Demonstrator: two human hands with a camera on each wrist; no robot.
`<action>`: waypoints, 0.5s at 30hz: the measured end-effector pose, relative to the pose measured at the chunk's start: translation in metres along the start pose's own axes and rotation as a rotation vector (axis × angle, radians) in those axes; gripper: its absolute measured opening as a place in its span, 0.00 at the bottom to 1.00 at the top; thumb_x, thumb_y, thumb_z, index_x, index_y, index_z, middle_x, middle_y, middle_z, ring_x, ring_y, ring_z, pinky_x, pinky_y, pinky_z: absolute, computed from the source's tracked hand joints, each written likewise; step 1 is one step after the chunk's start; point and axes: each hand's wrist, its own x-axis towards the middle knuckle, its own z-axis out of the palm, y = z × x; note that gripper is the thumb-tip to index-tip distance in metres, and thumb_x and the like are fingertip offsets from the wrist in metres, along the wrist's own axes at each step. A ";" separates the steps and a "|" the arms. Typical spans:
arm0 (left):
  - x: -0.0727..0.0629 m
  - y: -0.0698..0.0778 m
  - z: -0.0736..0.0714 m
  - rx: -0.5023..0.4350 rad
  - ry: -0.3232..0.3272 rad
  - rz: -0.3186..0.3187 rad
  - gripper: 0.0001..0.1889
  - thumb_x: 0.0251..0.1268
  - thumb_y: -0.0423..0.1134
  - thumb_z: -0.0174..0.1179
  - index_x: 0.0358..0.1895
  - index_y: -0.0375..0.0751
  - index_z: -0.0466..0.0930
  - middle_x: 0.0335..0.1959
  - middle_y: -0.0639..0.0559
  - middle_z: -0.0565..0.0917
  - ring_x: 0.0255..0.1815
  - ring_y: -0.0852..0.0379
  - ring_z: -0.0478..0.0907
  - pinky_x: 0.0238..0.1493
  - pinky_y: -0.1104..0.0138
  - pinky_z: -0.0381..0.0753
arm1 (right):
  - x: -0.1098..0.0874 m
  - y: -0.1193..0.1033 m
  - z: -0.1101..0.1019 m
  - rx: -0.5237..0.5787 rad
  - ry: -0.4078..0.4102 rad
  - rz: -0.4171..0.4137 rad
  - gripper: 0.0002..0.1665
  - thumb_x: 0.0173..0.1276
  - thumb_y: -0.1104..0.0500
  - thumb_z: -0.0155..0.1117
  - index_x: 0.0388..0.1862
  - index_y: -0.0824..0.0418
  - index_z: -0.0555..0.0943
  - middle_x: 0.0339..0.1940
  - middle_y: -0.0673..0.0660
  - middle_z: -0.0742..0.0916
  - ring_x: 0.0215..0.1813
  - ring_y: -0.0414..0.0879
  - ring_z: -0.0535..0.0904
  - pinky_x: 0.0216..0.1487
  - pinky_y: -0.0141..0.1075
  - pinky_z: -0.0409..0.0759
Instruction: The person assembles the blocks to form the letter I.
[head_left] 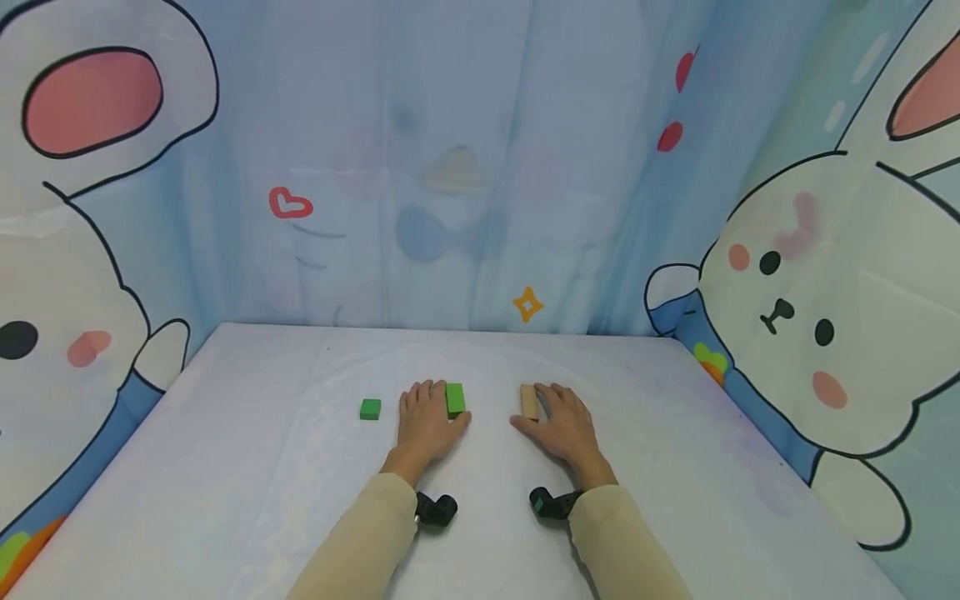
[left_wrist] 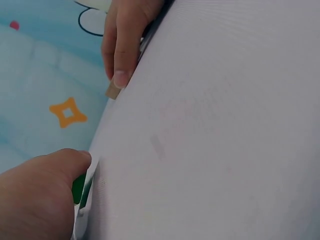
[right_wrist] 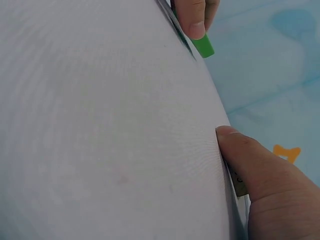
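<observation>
On the white table, my left hand [head_left: 428, 422] holds a bright green block [head_left: 455, 398] between its thumb and fingers. To the right, my right hand [head_left: 561, 427] grips a pale wooden block [head_left: 529, 402] in the same way, with a gap of table between the two. The left wrist view has the wooden block's end [left_wrist: 113, 91] poking out past the right thumb, while the green block [left_wrist: 78, 188] is mostly hidden behind the left thumb. From the right wrist, the green block [right_wrist: 204, 47] shows beyond the left thumb. A smaller green block [head_left: 370, 409] lies left of my left hand.
The table [head_left: 480, 533] has a white cover, and its far edge meets a blue curtain [head_left: 465, 167] printed with cartoon rabbits. Black wrist devices [head_left: 437, 509] are worn over the beige sleeves [head_left: 367, 533].
</observation>
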 end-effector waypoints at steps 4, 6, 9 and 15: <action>-0.002 0.000 0.000 -0.021 -0.005 0.007 0.38 0.72 0.53 0.63 0.74 0.32 0.65 0.73 0.32 0.69 0.77 0.34 0.62 0.79 0.40 0.55 | -0.001 0.000 0.001 0.007 -0.004 0.012 0.51 0.66 0.35 0.68 0.78 0.62 0.67 0.79 0.71 0.68 0.79 0.69 0.62 0.78 0.65 0.57; -0.002 0.000 0.000 -0.031 -0.004 0.011 0.38 0.72 0.53 0.63 0.75 0.31 0.65 0.73 0.32 0.69 0.77 0.34 0.62 0.79 0.41 0.55 | -0.001 0.000 0.001 0.009 0.003 0.013 0.51 0.66 0.35 0.69 0.78 0.62 0.67 0.78 0.71 0.68 0.79 0.69 0.62 0.78 0.65 0.58; -0.003 0.000 -0.001 -0.054 0.000 0.012 0.38 0.72 0.53 0.62 0.75 0.31 0.64 0.73 0.33 0.70 0.77 0.35 0.63 0.79 0.41 0.56 | -0.001 0.000 0.001 0.008 0.015 0.010 0.50 0.65 0.35 0.69 0.78 0.62 0.68 0.78 0.71 0.69 0.79 0.69 0.63 0.78 0.65 0.58; -0.004 -0.001 -0.003 -0.072 0.016 0.017 0.38 0.71 0.51 0.64 0.74 0.30 0.65 0.71 0.33 0.71 0.74 0.36 0.65 0.78 0.42 0.59 | 0.000 0.000 0.003 0.016 0.024 0.011 0.50 0.65 0.35 0.70 0.78 0.61 0.68 0.78 0.71 0.69 0.78 0.69 0.63 0.77 0.66 0.59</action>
